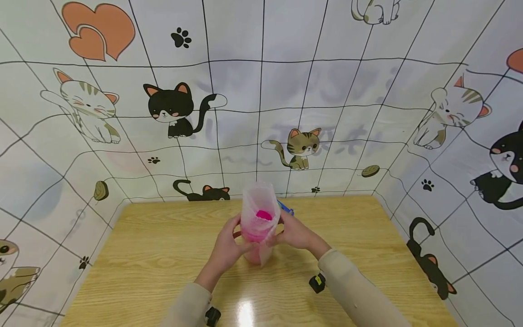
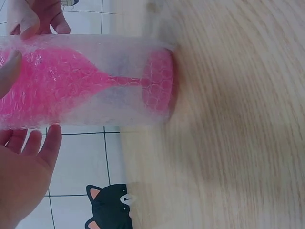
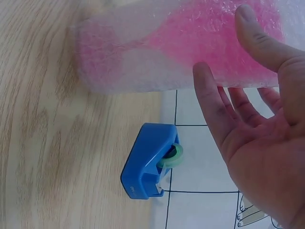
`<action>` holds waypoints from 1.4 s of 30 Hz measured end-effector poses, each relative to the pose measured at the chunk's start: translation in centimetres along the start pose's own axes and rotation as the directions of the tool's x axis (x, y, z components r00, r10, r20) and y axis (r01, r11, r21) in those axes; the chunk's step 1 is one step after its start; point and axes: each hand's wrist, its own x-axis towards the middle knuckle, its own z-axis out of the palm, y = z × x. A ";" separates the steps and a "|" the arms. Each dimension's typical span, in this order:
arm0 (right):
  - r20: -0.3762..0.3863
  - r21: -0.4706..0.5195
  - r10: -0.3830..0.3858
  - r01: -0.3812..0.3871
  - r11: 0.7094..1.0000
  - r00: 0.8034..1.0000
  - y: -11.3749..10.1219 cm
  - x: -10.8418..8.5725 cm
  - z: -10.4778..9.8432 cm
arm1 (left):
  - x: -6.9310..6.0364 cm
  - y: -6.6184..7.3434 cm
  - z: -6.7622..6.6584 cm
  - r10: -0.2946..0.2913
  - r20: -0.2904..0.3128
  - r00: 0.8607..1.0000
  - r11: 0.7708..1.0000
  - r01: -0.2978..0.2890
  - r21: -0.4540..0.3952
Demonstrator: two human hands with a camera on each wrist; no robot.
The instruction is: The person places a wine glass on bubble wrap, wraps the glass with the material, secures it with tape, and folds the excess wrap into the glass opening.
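Note:
A pink goblet stands upright on the table inside a sleeve of clear bubble wrap. Its thin stem and round foot show through the wrap, which rises above the rim as an open tube in the head view. My left hand grips the wrapped bowl from the left, thumb on the near side. From the right, my right hand holds the same part, with its thumb on the near side and its fingers around the side. Behind the right hand is a blue tape dispenser with a green roll.
The goblet stands around the middle of a light wooden table. White cloth walls with printed cats and grid lines enclose the back and sides. A small black device sits by the right wrist.

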 end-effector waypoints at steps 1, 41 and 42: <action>0.008 0.007 -0.001 0.001 1.000 1.000 0.1 0.0 0.0 | 0.0 0.0 0.1 0.004 -0.001 1.000 1.000 -0.004 0.001; -0.013 0.109 0.395 -0.392 0.914 0.919 -2.9 1.8 0.7 | -0.2 0.0 0.1 0.073 0.070 0.995 0.993 -0.080 0.091; -0.005 0.102 0.400 -0.397 0.912 0.917 -2.9 2.0 0.7 | -0.3 0.1 0.0 0.067 0.073 0.995 0.993 -0.074 0.091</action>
